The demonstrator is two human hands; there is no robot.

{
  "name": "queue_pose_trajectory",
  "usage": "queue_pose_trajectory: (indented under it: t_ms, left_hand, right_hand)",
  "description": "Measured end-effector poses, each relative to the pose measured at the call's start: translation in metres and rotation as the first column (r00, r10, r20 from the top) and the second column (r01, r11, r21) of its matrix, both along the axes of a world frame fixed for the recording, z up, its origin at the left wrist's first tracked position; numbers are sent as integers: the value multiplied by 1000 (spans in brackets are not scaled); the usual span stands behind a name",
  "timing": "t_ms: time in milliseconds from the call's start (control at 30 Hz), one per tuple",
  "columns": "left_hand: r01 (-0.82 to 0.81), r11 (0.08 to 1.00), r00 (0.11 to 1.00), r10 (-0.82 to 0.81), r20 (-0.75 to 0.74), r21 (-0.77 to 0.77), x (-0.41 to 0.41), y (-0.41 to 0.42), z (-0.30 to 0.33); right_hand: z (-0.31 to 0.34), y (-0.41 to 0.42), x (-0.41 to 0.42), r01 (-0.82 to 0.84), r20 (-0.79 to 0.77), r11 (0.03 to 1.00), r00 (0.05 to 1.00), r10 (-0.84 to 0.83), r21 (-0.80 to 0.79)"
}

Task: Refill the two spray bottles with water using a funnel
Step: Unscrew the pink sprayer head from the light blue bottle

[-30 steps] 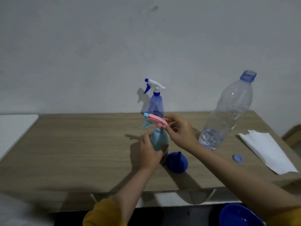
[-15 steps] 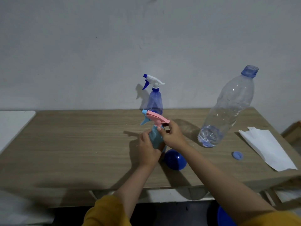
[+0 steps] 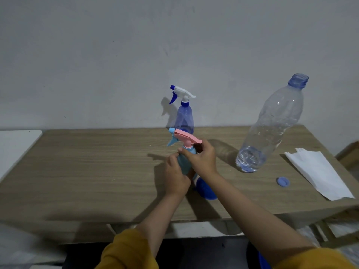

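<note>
A light-blue spray bottle [image 3: 184, 163] with a pink trigger head [image 3: 185, 137] stands mid-table. My left hand [image 3: 175, 175] grips its body from the left. My right hand [image 3: 202, 158] curls round its neck collar just under the pink head. A dark-blue funnel [image 3: 205, 188] lies on the table right behind my right wrist, partly hidden. A second, purple-blue spray bottle [image 3: 184, 117] with a white and blue head stands at the back by the wall. A large clear water bottle [image 3: 272, 129], uncapped, holds a little water at its bottom.
A blue bottle cap [image 3: 283, 181] lies on the wooden table [image 3: 87, 171] right of the water bottle. White paper sheets [image 3: 318, 171] lie at the right edge. A white surface [image 3: 17, 144] adjoins the table's left. A blue basin rim [image 3: 263, 261] shows below the table.
My right hand has dropped from the pink trigger head to the collar at the bottle's neck. My left hand keeps its hold on the body. The camera view has shifted slightly.
</note>
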State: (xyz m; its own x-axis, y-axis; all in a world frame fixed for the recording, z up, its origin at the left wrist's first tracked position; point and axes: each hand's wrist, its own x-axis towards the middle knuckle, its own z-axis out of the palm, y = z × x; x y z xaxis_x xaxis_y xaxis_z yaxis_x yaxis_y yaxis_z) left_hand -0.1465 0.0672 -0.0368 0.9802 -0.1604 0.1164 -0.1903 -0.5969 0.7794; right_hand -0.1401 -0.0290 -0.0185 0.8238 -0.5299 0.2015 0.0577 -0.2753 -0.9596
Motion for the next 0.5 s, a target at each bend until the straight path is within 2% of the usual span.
queue_pose_trajectory:
  t_ms: [133, 300, 400, 500]
  left_hand:
    - [16, 999, 1000, -16, -3, 42, -1, 3, 7]
    - [20, 999, 1000, -20, -1, 29, 0, 4, 6]
    - [25, 999, 1000, -25, -7, 31, -1, 4, 7]
    - [30, 999, 1000, -30, 2, 17, 0, 3, 5]
  right_hand:
    - [-6, 0, 2, -7, 50, 999, 999, 9, -47]
    - [-6, -9, 0, -124, 45, 974, 990, 134, -189]
    - [-5, -12, -3, -123, -14, 987, 992, 122, -100]
    - [-5, -9, -4, -53, -27, 999, 998, 53, -7]
